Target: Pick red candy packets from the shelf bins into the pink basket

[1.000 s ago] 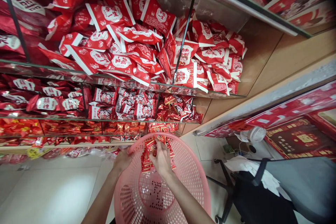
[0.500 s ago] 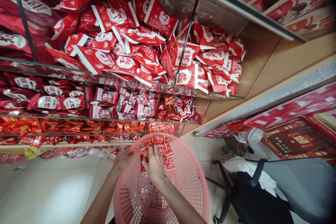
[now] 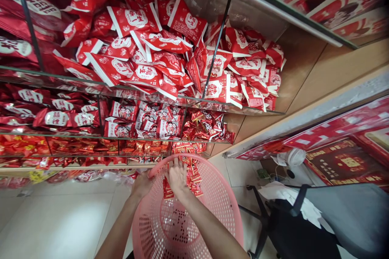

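Observation:
A pink plastic basket (image 3: 225,210) with a perforated wall is held tilted before me. My left hand (image 3: 141,185) is closed on its left rim, the fingers hooked over the edge. Inside, small red-and-gold candy packets (image 3: 193,178) lie gathered against the far side. My right hand (image 3: 177,177) reaches into the basket, its fingers curled down onto these packets; the fingertips are partly hidden among them. Just beyond the far rim, similar red packets (image 3: 189,147) fill the lowest right shelf compartment.
Glass-divided shelves (image 3: 152,141) hold several kinds of red wrapped sweets, with large red-and-white bags (image 3: 136,20) on the upper level. A wooden side panel (image 3: 310,73) ends the shelf. To the right are a black office chair (image 3: 291,226) and red printed boxes (image 3: 346,162).
My right hand has shifted slightly up and away, toward the basket's far rim, and its fingers are more curled. My left hand and the basket stay nearly still.

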Action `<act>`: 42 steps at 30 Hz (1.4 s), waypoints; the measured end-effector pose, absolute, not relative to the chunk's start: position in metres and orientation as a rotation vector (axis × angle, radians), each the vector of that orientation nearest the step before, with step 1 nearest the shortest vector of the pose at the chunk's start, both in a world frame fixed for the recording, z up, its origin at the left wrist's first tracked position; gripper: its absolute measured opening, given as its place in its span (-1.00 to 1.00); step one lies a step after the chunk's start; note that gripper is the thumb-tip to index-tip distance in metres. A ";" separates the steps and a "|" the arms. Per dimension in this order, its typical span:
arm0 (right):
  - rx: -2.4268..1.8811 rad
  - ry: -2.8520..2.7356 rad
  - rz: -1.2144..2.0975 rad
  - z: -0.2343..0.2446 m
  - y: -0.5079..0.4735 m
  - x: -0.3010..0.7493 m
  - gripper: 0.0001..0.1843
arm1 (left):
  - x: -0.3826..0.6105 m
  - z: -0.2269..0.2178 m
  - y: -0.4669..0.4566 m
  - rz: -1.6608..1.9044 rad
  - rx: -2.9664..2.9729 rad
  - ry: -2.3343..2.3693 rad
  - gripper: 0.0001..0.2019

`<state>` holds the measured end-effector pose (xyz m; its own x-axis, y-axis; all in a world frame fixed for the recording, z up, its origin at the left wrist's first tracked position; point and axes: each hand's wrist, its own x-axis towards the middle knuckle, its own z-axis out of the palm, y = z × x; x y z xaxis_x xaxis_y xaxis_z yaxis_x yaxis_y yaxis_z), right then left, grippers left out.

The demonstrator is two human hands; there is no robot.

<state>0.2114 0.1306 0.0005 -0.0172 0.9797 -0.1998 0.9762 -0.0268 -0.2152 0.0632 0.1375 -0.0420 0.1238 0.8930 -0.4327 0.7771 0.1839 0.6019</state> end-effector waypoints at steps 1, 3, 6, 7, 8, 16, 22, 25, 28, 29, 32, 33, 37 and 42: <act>-2.211 -2.181 0.456 -0.001 0.131 0.212 -0.61 | 0.064 -0.040 0.138 0.174 1.591 1.671 -0.79; -2.251 -2.174 0.427 -0.002 0.133 0.212 -0.62 | 0.064 -0.037 0.138 0.158 1.561 1.677 -0.80; -2.224 -2.198 0.420 0.000 0.135 0.213 -0.63 | 0.064 -0.035 0.138 0.152 1.544 1.684 -0.81; -2.211 -2.200 0.421 0.001 0.134 0.214 -0.64 | 0.064 -0.034 0.138 0.157 1.544 1.681 -0.81; -2.198 -2.200 0.424 0.002 0.134 0.215 -0.65 | 0.064 -0.034 0.138 0.158 1.547 1.678 -0.81; -1.944 -2.333 0.316 -0.015 0.114 0.229 -0.41 | 0.064 -0.030 0.139 0.144 1.596 1.646 -0.78; -1.927 -2.376 0.275 -0.025 0.111 0.236 -0.39 | 0.063 -0.036 0.139 0.188 1.599 1.627 -0.75; -1.962 -2.354 0.257 -0.028 0.114 0.237 -0.39 | 0.062 -0.041 0.139 0.219 1.599 1.632 -0.74; -2.003 -2.337 0.259 -0.034 0.117 0.238 -0.43 | 0.061 -0.045 0.139 0.197 1.597 1.641 -0.72; -2.011 -2.334 0.260 -0.036 0.117 0.239 -0.43 | 0.061 -0.046 0.139 0.193 1.596 1.641 -0.72; -2.004 -2.322 0.260 -0.039 0.116 0.240 -0.43 | 0.061 -0.047 0.139 0.204 1.592 1.635 -0.71; -1.994 -2.316 0.260 -0.039 0.115 0.241 -0.42 | 0.061 -0.046 0.138 0.209 1.594 1.637 -0.70; -1.938 -2.298 0.240 -0.035 0.112 0.244 -0.31 | 0.061 -0.045 0.138 0.231 1.594 1.635 -0.70; -1.908 -2.256 0.190 -0.030 0.112 0.252 -0.20 | 0.061 -0.045 0.139 0.246 1.614 1.611 -0.72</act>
